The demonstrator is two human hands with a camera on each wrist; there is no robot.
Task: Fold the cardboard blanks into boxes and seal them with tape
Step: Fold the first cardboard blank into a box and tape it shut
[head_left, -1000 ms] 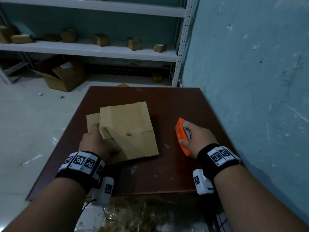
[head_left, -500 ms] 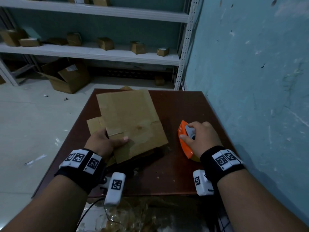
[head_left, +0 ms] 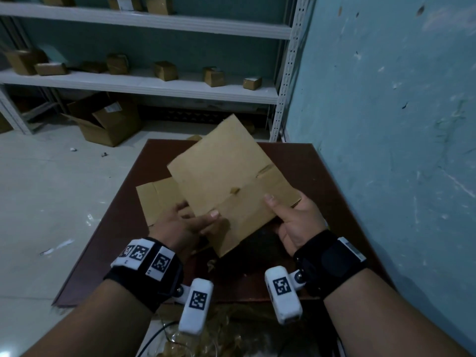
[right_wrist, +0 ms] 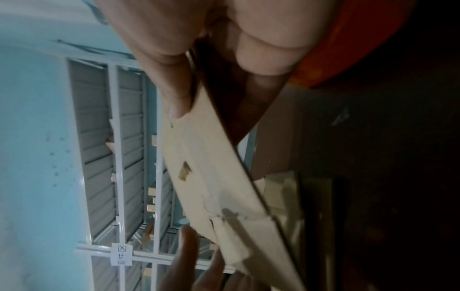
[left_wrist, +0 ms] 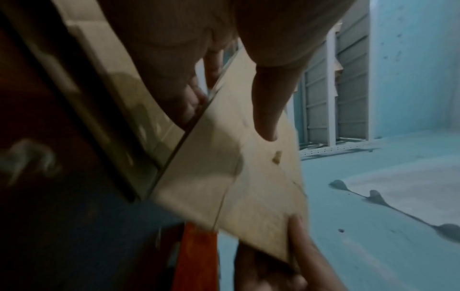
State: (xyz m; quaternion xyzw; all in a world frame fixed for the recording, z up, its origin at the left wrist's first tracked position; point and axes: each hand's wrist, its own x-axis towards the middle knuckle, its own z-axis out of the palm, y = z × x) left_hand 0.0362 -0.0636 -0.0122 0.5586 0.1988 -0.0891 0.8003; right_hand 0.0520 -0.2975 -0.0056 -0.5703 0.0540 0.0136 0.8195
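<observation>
While both thumbs press on top of the flat cardboard blank (head_left: pixel 226 181), the other fingers curl under it, so each hand is pinching it. Left hand (head_left: pixel 180 222) grips the near-left edge, thumb tip on the lower panel. Right hand (head_left: pixel 296 222) grips the near-right corner, thumb flat on the face, fingers hidden below in the head view. The right wrist view shows a right fingertip (right_wrist: pixel 263 59) under the sheet.

Blank is lifted off the desk (head_left: pixel 304 173), tilted, far corner pointing away toward the shelving. Plain brown corrugated board, matte, with fold creases, flap slits and a small torn spot near the middle crease. Its edge looks thin and double-layered in the wrist views, i.e. still collapsed flat.

A second cardboard blank (head_left: pixel 157 197) lies flat on the desk near the left edge, partly covered by the held one and the left hand. The orange tape dispenser (left_wrist: pixel 196 259) sits below the held blank on the right side of the desk; the sheet and right hand block it in the head view, and only an orange body shows in the wrist views.

Desk is dark reddish-brown, smooth, pushed against the blue-green wall (head_left: pixel 386 124) on its right edge. Beyond the far edge: white metal shelving (head_left: pixel 144 86) with small brown boxes, and an open carton (head_left: pixel 105 122) on the pale floor. Crumpled clear tape or film scraps (head_left: pixel 206 336) lie below the near edge.
</observation>
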